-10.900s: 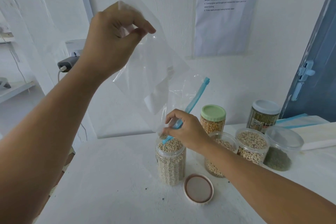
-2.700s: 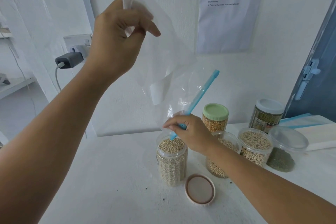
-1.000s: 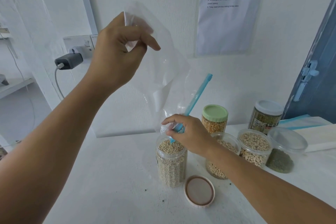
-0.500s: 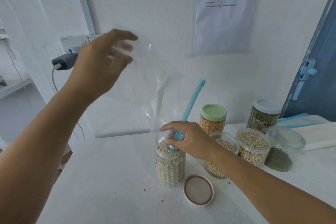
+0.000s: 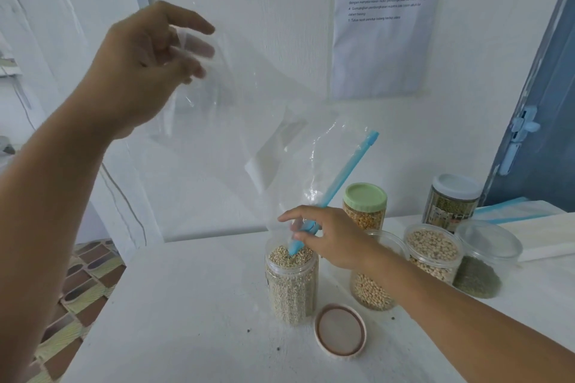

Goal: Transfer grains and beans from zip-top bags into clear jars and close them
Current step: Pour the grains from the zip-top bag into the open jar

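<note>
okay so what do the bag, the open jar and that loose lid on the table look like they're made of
Bag: thin clear plastic film, glossy; it creases and the wall shows through. Its zip strip looks like stiffer blue plastic.
Jar: clear rigid plastic, probably, not glass; thin wall, grains visible inside.
Lid: looks like matte plastic, with a pale rim and a brownish ring inside.

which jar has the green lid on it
The jar of yellow grain at the back, just behind the right hand. Its lid is pale green; the labelled jar to its right has a white lid, the others show none.
</note>
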